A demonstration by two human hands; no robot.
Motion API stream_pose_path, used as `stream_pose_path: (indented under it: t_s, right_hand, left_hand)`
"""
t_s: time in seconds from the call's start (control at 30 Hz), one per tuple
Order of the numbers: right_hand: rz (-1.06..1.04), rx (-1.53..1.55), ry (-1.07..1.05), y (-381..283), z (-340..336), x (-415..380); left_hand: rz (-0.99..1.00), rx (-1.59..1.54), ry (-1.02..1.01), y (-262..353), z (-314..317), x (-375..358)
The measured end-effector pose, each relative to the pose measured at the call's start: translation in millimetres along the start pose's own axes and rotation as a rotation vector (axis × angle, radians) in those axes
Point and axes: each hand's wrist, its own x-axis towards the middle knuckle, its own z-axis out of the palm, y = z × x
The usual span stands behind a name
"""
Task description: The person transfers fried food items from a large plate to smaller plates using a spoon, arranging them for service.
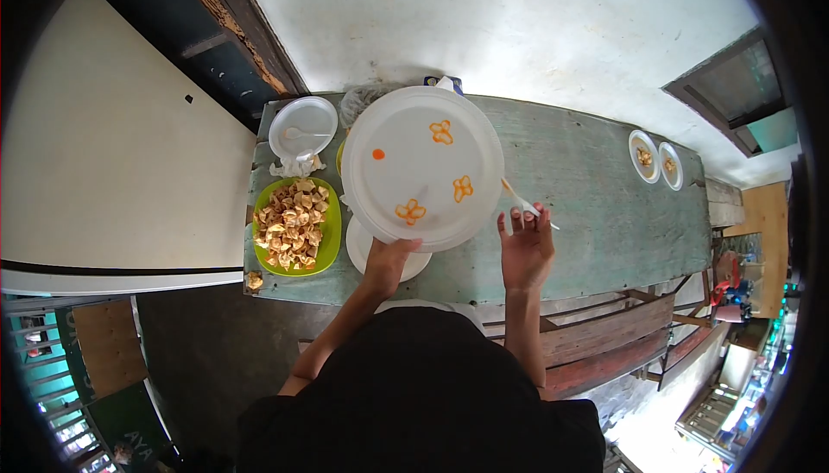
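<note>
My left hand [390, 264] grips the lower rim of a round white plate [414, 162], which is raised above the table with its face toward me. Three orange sauce flower outlines and one orange dot mark that plate. In my closed right hand [528, 249], just right of the plate, is a white plastic spoon [523, 204]; orange sauce coats its slim end near the rim. Partly hidden beneath the raised plate lies another white plate [358, 244]. Further left, a green plate [331, 244] is heaped with folded, fried brown pieces [294, 223].
At the back left are a white plate [315, 109] with a plastic spoon on it and a crumpled plastic bag [357, 106]. Two plates [635, 147] of fried pieces stand at the table's far right. A wooden bench [596, 343] runs along the green table [596, 240].
</note>
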Motion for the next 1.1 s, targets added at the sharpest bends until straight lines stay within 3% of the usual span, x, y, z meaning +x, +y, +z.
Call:
stream_pose_path:
  t_s: [0.13, 0.2, 0.33, 0.53, 0.6, 0.73, 0.83, 0.9, 0.93, 1.0, 1.03, 1.1]
  right_hand:
    - [0.035, 0.004, -0.061, 4, 1, -3]
    - [0.034, 0.009, -0.079, 3, -1, -2]
    - [0.018, 0.057, -0.075, 1, -4, 2]
    - [0.016, 0.009, -0.037, 4, -11, 6]
    - [0.034, 0.024, -0.058, 3, -12, 5]
    - [0.019, 0.016, -0.046, 2, -18, 6]
    - [-0.002, -0.017, -0.066, -1, -23, 7]
    - [-0.204, -0.204, -0.022, -1, -24, 9]
    - [-0.204, -0.205, -0.021, -3, -21, 7]
    - [-0.495, -0.622, -0.083, -7, -12, 2]
    - [-0.497, -0.624, -0.081, -8, -8, -1]
    - [-0.416, -0.747, -0.270, -6, 0, -9]
  left_hand:
    - [0.067, 0.138, -0.076, -2, 2, -1]
    - [0.101, -0.212, -0.135, -1, 4, -2]
    - [0.098, -0.319, -0.079, 11, 8, -7]
    - [0.123, -0.390, -0.152, 21, -10, -7]
    - [0.075, -0.218, -0.112, 27, -11, -10]
    - [0.051, -0.196, -0.080, 31, -19, -9]
    - [-0.115, -0.184, 0.018, 37, -22, -6]
    - [-0.163, -0.231, -0.014, 36, -24, -2]
    - [-0.164, -0.231, -0.014, 36, -22, -3]
    - [-0.108, -0.143, -0.035, 35, -16, -5]
    - [-0.110, -0.144, -0.037, 34, -14, -5]
    - [-0.082, -0.055, -0.092, 32, -11, -6]
